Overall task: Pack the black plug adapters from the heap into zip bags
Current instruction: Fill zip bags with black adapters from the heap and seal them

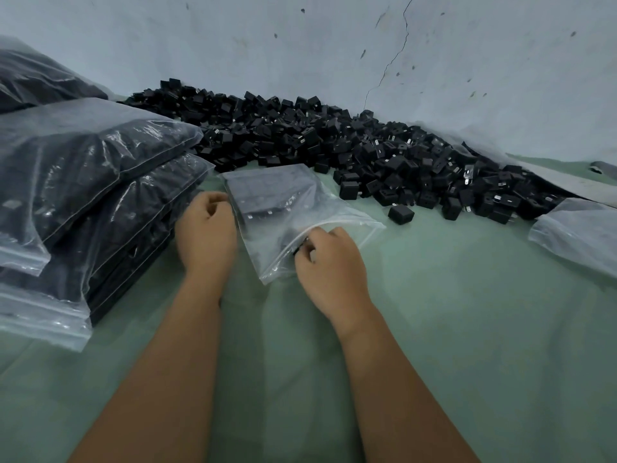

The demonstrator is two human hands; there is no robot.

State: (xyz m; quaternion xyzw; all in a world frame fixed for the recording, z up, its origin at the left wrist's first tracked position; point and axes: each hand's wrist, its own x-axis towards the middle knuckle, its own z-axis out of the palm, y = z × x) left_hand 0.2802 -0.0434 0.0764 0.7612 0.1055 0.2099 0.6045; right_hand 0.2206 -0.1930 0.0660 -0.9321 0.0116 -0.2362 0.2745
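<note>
Where the green worktop (467,329) meets a cracked pale wall (300,45), filled zip bags (83,168) of black adapters are stacked at the far left. Next comes the left hand (205,228) — fingers curled, its grip pinching the side edge of a clear zip bag (277,202) part-filled with adapters. The right hand (329,262) pinches that bag's open mouth. Behind them a heap of black plug adapters (334,145) runs rightward along the wall, ending near empty bags (581,232) at the far right.
</note>
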